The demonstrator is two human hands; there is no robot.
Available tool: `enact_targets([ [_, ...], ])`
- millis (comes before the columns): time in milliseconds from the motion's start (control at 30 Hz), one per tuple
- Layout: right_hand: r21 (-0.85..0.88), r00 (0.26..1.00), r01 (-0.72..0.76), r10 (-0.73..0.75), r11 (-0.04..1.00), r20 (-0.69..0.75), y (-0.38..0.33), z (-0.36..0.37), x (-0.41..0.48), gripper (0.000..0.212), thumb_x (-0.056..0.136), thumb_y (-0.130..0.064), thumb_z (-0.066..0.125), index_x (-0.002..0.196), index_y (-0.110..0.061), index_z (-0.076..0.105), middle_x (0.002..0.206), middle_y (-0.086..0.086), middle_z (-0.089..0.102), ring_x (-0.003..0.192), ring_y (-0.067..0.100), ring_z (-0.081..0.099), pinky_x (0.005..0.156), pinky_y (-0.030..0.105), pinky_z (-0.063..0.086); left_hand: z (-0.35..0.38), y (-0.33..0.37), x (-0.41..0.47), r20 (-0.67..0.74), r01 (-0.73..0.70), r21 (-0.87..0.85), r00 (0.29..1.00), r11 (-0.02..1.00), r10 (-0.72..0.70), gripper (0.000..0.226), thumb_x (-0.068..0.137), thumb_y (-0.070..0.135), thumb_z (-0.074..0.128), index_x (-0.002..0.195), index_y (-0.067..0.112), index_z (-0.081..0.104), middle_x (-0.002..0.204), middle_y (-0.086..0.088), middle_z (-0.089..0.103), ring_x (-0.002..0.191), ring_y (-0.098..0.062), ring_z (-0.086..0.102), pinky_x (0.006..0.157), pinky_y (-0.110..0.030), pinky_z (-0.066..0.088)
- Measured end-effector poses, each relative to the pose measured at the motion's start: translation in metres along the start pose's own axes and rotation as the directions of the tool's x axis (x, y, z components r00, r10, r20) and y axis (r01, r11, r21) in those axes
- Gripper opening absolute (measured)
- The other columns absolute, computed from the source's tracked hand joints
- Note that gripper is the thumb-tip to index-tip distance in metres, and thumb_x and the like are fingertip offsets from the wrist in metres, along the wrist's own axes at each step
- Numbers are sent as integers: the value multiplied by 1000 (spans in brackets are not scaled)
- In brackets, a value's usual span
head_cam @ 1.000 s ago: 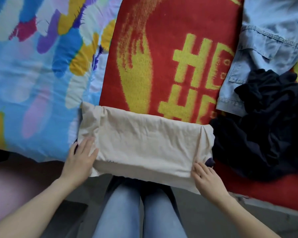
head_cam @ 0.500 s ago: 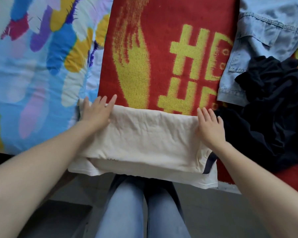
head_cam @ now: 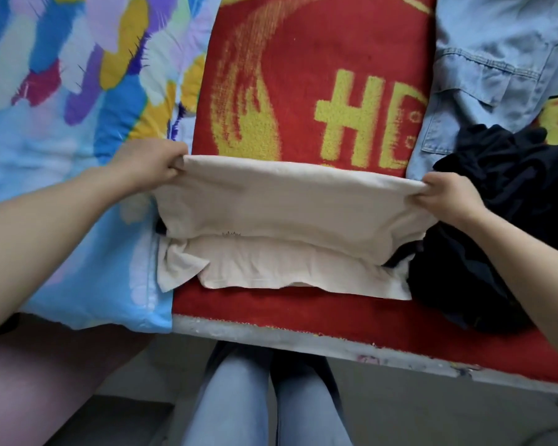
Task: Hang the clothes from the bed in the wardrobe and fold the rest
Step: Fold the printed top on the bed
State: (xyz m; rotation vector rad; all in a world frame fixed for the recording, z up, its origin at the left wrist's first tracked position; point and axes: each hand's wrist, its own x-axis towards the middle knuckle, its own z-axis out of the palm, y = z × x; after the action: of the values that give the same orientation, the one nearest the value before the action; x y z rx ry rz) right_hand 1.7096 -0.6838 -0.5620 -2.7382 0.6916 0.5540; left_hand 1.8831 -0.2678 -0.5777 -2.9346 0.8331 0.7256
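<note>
Cream garment (head_cam: 287,217) lies crosswise, left hand (head_cam: 149,164), right hand (head_cam: 448,197) pinching ends.

Plain cream garment (head_cam: 287,201), one tiny dark mark on it. There's the red blanket (head_cam: 303,59), yellow flame shapes and lettering. Sky-blue quilt (head_cam: 62,149) splashed purple, yellow, pink, white. Pale-blue denim (head_cam: 496,59), black heap (head_cam: 496,246).

Red blanket (head_cam: 303,75) (yellow pattern) over bed (head_cam: 303,338); bright patterned quilt (head_cam: 62,123) at left; grey floor (head_cam: 432,413) below.
</note>
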Motion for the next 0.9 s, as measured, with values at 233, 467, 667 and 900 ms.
enact_targets([
  [233, -390, 715, 486, -613, 782, -336, 31, 31, -59, 16, 81, -11, 64, 68, -3, 60, 66, 14, 59, 63, 32, 60, 66, 39, 33, 38, 8, -75, -406, -268, 145, 862, 952, 304, 5, 77, 10, 47, 80, 6, 47, 68, -21, 52, 54, -34, 54, 42, -34, 38],
  [467, -528, 710, 638, -694, 560, 121, 74, 110, -157, 36, 59, -19, 79, 91, -5, 68, 96, 18, 69, 93, 36, 68, 77, 47, 50, 127, 29, -180, -197, -207, 238, 946, 949, 256, 28, 53, 3, 59, 78, 12, 51, 74, -14, 57, 62, -31, 57, 56, -36, 36],
  [667, -430, 827, 505, -562, 748, -6, 17, 124, -154, 31, 85, -30, 53, 82, -6, 73, 104, 21, 68, 99, 36, 66, 83, 46, 45, 132, 92, -167, -163, -123, 158, 975, 980, 148, 46, 65, 29, 49, 102, 10, 69, 110, -20, 62, 103, -33, 48, 77, -46, 44],
  [900, -404, 942, 331, -272, 853, 197, -18, 142, -106, 74, 88, -51, 51, 148, -16, 24, 153, 26, 14, 142, 40, 15, 109, 57, 20, 161, 98, -96, 40, 69, 165, 996, 984, -77, 82, 85, 65, 42, 150, 28, 6, 157, -18, -4, 144, -37, -3, 115, -48, 4],
])
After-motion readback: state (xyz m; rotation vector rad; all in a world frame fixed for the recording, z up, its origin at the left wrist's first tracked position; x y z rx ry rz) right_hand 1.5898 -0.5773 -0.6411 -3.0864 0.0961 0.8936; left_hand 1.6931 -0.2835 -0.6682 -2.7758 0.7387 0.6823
